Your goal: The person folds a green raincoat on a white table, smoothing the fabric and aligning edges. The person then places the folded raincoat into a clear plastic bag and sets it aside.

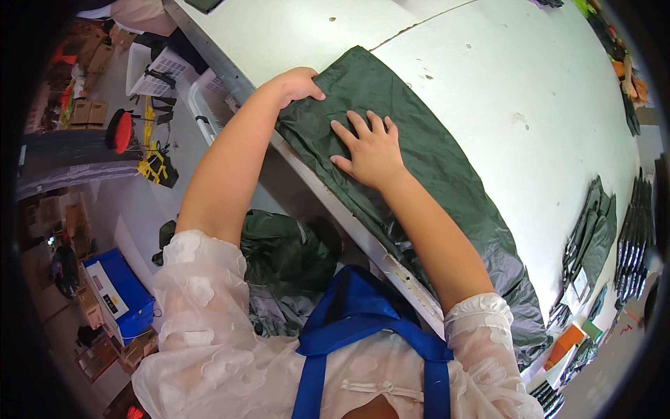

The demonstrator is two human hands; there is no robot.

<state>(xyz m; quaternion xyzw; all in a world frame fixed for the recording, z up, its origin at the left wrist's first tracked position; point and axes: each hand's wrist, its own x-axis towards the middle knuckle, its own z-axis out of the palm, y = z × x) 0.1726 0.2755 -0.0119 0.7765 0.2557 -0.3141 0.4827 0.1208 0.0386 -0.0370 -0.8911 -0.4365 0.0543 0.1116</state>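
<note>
A long piece of thin dark green fabric [426, 146], folded into layers and wrinkled, lies along the near edge of a white table [509, 91]. At its far left end, my left hand [299, 85] grips the fabric's edge, thumb on top and the other fingers partly hidden. My right hand [370, 148] rests palm down on the cloth a little to the right, fingers spread. Toward the right the fabric is more crumpled and shiny, and part of it hangs over the table edge near my right forearm.
More dark green fabric [286, 251] is bunched below the table edge by my lap. White plastic baskets [164, 73] stand at the left, with a blue box [120, 295] lower down. Folded dark pieces [590, 237] and an orange item [564, 346] lie at the table's right.
</note>
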